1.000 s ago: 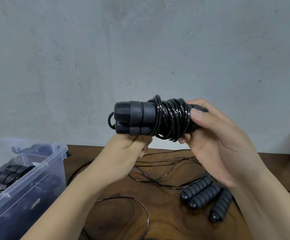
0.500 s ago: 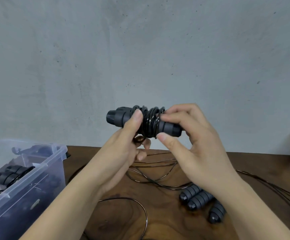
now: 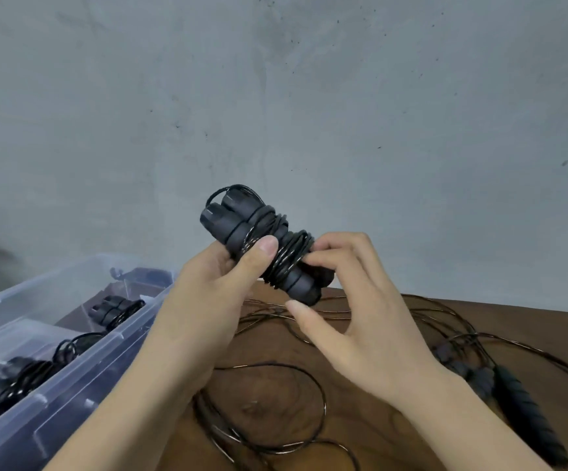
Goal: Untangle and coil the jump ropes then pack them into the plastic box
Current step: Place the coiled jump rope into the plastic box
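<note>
The left hand point(image 3: 214, 287) grips a black, cord-wrapped jump rope bundle point(image 3: 262, 246), thumb curled over its coils; the right hand point(image 3: 354, 314) pinches its lower end between curled fingers; a translucent plastic box point(image 3: 82, 368) sits left of both hands.

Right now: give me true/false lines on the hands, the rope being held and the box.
1. The left hand and right hand both hold the wrapped jump rope above the table. True.
2. The plastic box holds nothing. False: packed ropes lie inside it.
3. The box sits on the person's right. False: it is on the left.
4. Loose cord and loose handles lie on the table. True.
5. The held rope's cord is wound round its two handles. True.
</note>
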### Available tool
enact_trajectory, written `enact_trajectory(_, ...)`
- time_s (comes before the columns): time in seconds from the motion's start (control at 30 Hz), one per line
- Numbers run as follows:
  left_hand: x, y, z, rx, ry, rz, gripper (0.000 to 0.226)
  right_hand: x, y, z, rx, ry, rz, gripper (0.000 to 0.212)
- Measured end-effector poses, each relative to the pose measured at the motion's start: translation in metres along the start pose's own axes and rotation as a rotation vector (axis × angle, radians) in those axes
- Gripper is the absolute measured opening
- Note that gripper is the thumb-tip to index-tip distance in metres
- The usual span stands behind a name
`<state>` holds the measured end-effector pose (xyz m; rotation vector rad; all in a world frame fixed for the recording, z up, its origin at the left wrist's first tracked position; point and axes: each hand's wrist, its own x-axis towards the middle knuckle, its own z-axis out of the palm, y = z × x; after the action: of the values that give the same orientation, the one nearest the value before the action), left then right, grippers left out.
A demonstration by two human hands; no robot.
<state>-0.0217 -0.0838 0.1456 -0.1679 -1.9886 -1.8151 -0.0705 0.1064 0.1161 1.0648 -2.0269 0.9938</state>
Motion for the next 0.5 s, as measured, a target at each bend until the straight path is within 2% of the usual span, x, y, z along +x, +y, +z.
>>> enact_trajectory(0.13, -0.026, 0.029, -0.033, 0.116, 0.023, 0.071, 0.026, 0.002, -0.033, 0.012, 0.276, -0.024, 0.168, 0.067)
enact_trajectory(0.2, -0.033, 0.040, -0.056, 0.201, 0.046, 0.085, 0.029, 0.010, -0.048, 0.019, 0.393, -0.049, 0.249, 0.077)
enact_trajectory(0.27, -0.033, 0.051, -0.077, 0.261, 0.046, 0.067, 0.032, 0.021, -0.059, 0.027, 0.410, -0.088, 0.243, 0.077)
enact_trajectory(0.37, -0.027, 0.055, -0.111, 0.200, -0.074, -0.002, 0.039, 0.038, -0.075, 0.047, 0.396, -0.159, 0.197, 0.074)
enact_trajectory(0.5, -0.008, 0.047, -0.139, 0.191, -0.057, -0.065, 0.038, 0.060, -0.085, 0.079, 0.343, -0.221, 0.179, 0.071)
